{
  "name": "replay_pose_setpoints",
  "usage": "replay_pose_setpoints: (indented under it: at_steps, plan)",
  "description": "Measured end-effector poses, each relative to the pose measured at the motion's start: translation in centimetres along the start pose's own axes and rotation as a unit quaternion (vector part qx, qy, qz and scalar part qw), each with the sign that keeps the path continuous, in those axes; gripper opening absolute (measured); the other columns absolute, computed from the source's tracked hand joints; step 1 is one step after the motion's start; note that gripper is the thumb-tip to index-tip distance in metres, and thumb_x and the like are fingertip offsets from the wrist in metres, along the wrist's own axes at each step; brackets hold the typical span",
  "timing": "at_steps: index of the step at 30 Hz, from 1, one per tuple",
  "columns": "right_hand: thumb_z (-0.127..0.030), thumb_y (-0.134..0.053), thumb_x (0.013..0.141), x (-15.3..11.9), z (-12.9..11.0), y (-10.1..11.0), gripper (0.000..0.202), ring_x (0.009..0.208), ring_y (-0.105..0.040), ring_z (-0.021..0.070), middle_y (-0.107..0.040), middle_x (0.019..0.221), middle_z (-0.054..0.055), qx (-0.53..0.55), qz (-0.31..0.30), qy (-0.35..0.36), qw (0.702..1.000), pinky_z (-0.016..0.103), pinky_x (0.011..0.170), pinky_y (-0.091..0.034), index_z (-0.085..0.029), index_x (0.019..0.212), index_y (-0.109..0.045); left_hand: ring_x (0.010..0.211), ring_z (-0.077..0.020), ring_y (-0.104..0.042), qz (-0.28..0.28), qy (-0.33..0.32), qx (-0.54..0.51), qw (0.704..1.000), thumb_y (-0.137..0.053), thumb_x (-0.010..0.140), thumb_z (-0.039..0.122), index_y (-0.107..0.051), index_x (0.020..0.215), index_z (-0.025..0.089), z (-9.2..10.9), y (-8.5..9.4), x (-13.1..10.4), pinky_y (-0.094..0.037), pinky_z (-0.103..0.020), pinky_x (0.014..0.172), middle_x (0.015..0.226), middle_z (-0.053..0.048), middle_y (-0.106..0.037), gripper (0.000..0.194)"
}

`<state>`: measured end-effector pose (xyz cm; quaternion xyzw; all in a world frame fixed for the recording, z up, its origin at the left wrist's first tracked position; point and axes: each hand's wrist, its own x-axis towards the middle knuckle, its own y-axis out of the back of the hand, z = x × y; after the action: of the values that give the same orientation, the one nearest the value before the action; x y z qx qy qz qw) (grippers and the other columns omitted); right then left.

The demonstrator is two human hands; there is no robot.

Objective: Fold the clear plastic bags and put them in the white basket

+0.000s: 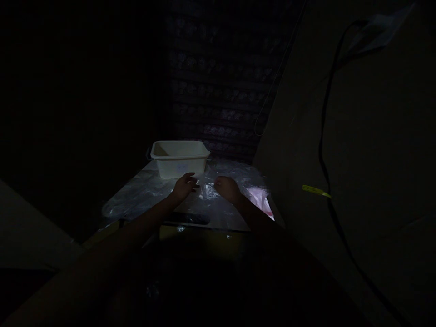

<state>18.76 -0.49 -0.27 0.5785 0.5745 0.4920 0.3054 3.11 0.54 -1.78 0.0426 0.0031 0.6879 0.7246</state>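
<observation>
The scene is very dark. My left hand (184,187) is over the table with its fingers apart, and nothing shows in its grasp. Just in front of the white plastic tub (180,167), it hangs close to a shiny piece of clear plastic (210,191) that looks like a small bag. My right hand (227,188) is closed, its fingertips curled together at the right edge of that clear plastic. How firmly it is pinched is hard to make out in the gloom.
Crinkled clear plastic sheeting (136,193) covers much of the table. A bright pinkish-white packet (259,200) lies at the right edge. A dark elongated object (187,218) is near the front edge. A black cable (320,150) with a yellow tag (315,190) hangs along the right wall.
</observation>
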Motion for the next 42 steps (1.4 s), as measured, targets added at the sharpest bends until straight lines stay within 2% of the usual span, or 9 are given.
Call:
replay_pose_setpoints:
  at_steps: [3, 7, 10, 15, 20, 25, 32, 39, 42]
  plan:
    - [-0.027, -0.038, 0.066, -0.7, -0.1, 1.7, 0.025, 0.077, -0.054, 0.017, -0.059, 0.082, 0.008, -0.117, -0.046, -0.052, 0.991, 0.026, 0.064, -0.039, -0.016, 0.077, -0.057, 0.065, -0.011, -0.056, 0.014, -0.016, -0.023, 1.0, -0.048, 0.056, 0.013, -0.037, 0.101, 0.019, -0.2, 0.3, 0.0, -0.042, -0.024, 0.053, 0.11, -0.011, -0.039, 0.047]
    - [-0.035, -0.035, 0.067, -1.3, 0.4, 3.1, 0.032, 0.08, -0.053, 0.0194, -0.058, 0.086, 0.01, -0.163, -0.067, -0.106, 0.979, 0.028, 0.061, -0.04, -0.016, 0.081, -0.056, 0.088, -0.0184, -0.05, -0.012, -0.056, -0.058, 0.997, -0.048, 0.049, 0.008, -0.041, 0.096, 0.02, -0.9, 0.9, 0.3, -0.042, -0.026, 0.061, 0.112, -0.009, -0.037, 0.049]
    - [-0.037, -0.036, 0.067, -1.2, 1.3, 3.1, 0.034, 0.075, -0.055, 0.0191, -0.06, 0.08, 0.011, -0.138, -0.112, -0.112, 0.978, 0.027, 0.057, -0.04, -0.013, 0.079, -0.057, 0.093, -0.0197, -0.047, -0.034, -0.078, -0.056, 0.995, -0.046, 0.046, 0.005, -0.043, 0.09, 0.02, -1.6, 1.4, 0.7, -0.041, -0.029, 0.066, 0.111, -0.006, -0.039, 0.046]
    - [-0.022, -0.044, 0.062, -1.0, 2.1, 2.6, 0.018, 0.045, -0.052, 0.0094, -0.058, 0.053, 0.006, -0.003, -0.261, -0.067, 0.963, 0.018, 0.041, -0.036, -0.009, 0.055, -0.054, 0.077, -0.0162, -0.053, 0.006, -0.1, 0.075, 0.992, -0.044, 0.05, 0.01, -0.046, 0.082, 0.016, -2.2, 2.0, 1.3, -0.042, -0.031, 0.065, 0.095, -0.005, -0.05, 0.032]
    - [-0.012, -0.048, 0.057, -0.9, 2.3, 2.7, 0.019, 0.066, -0.054, 0.0124, -0.059, 0.076, 0.006, -0.027, -0.143, -0.046, 0.988, 0.019, 0.052, -0.039, -0.013, 0.074, -0.055, 0.068, -0.0142, -0.053, -0.01, -0.136, 0.282, 0.95, -0.045, 0.057, 0.02, -0.051, 0.071, 0.017, -1.6, 1.9, 1.1, -0.041, -0.028, 0.068, 0.067, -0.001, -0.056, 0.016]
    - [-0.011, -0.038, 0.063, -0.9, 2.9, 2.5, 0.03, 0.086, -0.049, 0.0151, -0.055, 0.091, 0.003, -0.121, -0.026, -0.066, 0.99, 0.024, 0.068, -0.038, -0.022, 0.089, -0.05, 0.079, -0.0179, -0.052, -0.086, -0.159, 0.395, 0.901, -0.047, 0.058, 0.026, -0.052, 0.082, 0.016, -1.8, 1.7, 0.1, -0.04, -0.028, 0.071, 0.087, -0.006, -0.056, 0.027]
    - [-0.012, -0.037, 0.064, -1.3, 3.7, 1.9, 0.033, 0.088, -0.047, 0.0161, -0.052, 0.094, 0.006, -0.179, 0.007, -0.052, 0.982, 0.025, 0.07, -0.036, -0.02, 0.094, -0.048, 0.103, -0.0255, -0.037, -0.209, -0.175, 0.492, 0.827, -0.053, 0.053, 0.042, -0.042, 0.104, 0.01, -2.3, 1.7, -1.0, -0.028, -0.033, 0.085, 0.111, -0.015, -0.042, 0.062]
    - [-0.016, -0.035, 0.067, -1.6, 1.8, 2.7, 0.029, 0.089, -0.043, 0.0182, -0.051, 0.094, 0.007, -0.2, 0.086, -0.01, 0.976, 0.026, 0.068, -0.036, -0.018, 0.091, -0.05, 0.105, -0.0248, -0.035, -0.181, -0.208, 0.556, 0.784, -0.046, 0.061, 0.025, -0.037, 0.108, 0.008, -1.6, 1.2, -1.8, -0.03, -0.033, 0.084, 0.113, -0.017, -0.039, 0.051]
    - [-0.018, -0.033, 0.069, -1.8, 0.5, 2.2, 0.027, 0.084, -0.046, 0.0153, -0.054, 0.09, 0.005, -0.184, 0.033, 0.058, 0.981, 0.024, 0.068, -0.035, -0.019, 0.088, -0.052, 0.102, -0.0227, -0.038, -0.185, -0.206, 0.558, 0.782, -0.043, 0.062, 0.018, -0.037, 0.109, 0.009, -1.6, 1.1, -1.9, -0.032, -0.031, 0.082, 0.113, -0.015, -0.04, 0.049]
